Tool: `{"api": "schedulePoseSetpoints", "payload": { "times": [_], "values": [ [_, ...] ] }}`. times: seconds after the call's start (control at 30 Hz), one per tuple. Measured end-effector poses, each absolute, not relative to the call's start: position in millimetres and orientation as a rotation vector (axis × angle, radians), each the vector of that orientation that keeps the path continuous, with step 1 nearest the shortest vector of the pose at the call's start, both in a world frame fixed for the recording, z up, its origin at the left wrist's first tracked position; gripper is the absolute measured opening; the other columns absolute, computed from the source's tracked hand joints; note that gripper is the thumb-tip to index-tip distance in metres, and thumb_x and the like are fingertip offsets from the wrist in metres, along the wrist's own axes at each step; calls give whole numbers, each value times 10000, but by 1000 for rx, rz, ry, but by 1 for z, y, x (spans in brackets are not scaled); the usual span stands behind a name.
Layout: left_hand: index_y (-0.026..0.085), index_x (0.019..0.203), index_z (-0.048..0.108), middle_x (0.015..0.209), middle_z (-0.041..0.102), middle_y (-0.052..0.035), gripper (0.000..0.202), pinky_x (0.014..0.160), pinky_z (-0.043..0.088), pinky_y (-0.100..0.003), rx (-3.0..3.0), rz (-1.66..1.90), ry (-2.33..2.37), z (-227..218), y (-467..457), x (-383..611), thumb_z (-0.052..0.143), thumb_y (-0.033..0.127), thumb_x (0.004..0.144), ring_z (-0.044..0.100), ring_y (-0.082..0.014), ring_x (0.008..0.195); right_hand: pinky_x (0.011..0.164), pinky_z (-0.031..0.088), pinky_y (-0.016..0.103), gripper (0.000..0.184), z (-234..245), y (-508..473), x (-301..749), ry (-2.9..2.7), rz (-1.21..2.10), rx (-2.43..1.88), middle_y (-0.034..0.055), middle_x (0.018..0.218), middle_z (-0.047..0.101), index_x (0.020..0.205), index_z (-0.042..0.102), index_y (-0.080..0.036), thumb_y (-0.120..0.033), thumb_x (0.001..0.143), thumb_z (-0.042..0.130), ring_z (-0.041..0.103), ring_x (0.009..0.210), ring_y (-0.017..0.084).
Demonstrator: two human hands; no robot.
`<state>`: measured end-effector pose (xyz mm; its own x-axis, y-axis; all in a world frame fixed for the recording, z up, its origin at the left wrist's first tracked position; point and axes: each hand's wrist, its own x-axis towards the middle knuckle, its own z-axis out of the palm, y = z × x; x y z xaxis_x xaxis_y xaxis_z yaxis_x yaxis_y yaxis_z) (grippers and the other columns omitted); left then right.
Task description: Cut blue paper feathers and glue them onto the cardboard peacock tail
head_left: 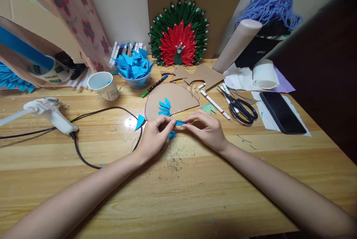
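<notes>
Between the fingertips of my left hand (154,134) and my right hand (208,129), a small folded blue paper petal (180,122) is pinched at both ends. Just beyond my hands lies a rounded cardboard piece (173,97) with a dark outline. Several blue petals (165,108) fan out on its lower edge. A flat blue paper scrap (140,122) sits left of my left hand, and another blue piece (172,134) shows partly under my fingers. Near my right hand is a green paper shape (208,109).
A white glue gun (51,114) with a looping cord lies left. Behind stand a paper cup (103,85), a tub of blue pieces (135,69) and a red-green peacock fan (179,34). Black-handled scissors (241,108), a marker (215,105) and a phone (282,112) lie right.
</notes>
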<state>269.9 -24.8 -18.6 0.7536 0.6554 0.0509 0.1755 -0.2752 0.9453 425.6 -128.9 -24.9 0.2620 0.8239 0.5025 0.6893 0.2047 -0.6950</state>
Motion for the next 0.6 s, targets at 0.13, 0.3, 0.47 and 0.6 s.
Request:
{"api": "schedulePoseSetpoints", "payload": {
  "times": [0.13, 0.3, 0.47, 0.6],
  "values": [
    [151, 759, 621, 734, 610, -10, 236, 638, 391, -237, 1811, 525, 617, -19, -25, 270, 511, 329, 868, 521, -113, 680, 644, 474, 313, 39, -25, -129, 425, -1469, 164, -1522, 18, 744, 668, 808, 647, -213, -207, 780, 673, 586, 707, 157],
    [153, 766, 616, 740, 607, -15, 240, 648, 392, -249, 1826, 521, 622, -21, -24, 270, 505, 338, 872, 519, -118, 683, 641, 474, 306, 42, -25, -130, 425, -1457, 168, -1526, 16, 732, 664, 802, 648, -208, -191, 774, 676, 583, 701, 153],
    [155, 782, 624, 751, 609, -21, 237, 653, 399, -255, 1820, 521, 615, -22, -23, 271, 509, 343, 869, 521, -121, 691, 646, 470, 301, 41, -24, -129, 425, -1453, 183, -1531, 17, 723, 661, 794, 645, -198, -174, 775, 671, 580, 695, 149],
    [156, 791, 627, 753, 613, -21, 226, 655, 406, -255, 1816, 525, 600, -21, -23, 271, 512, 334, 867, 526, -121, 688, 643, 470, 300, 36, -25, -128, 424, -1445, 195, -1541, 14, 726, 660, 789, 641, -204, -184, 776, 669, 580, 695, 148]
  ]
}}
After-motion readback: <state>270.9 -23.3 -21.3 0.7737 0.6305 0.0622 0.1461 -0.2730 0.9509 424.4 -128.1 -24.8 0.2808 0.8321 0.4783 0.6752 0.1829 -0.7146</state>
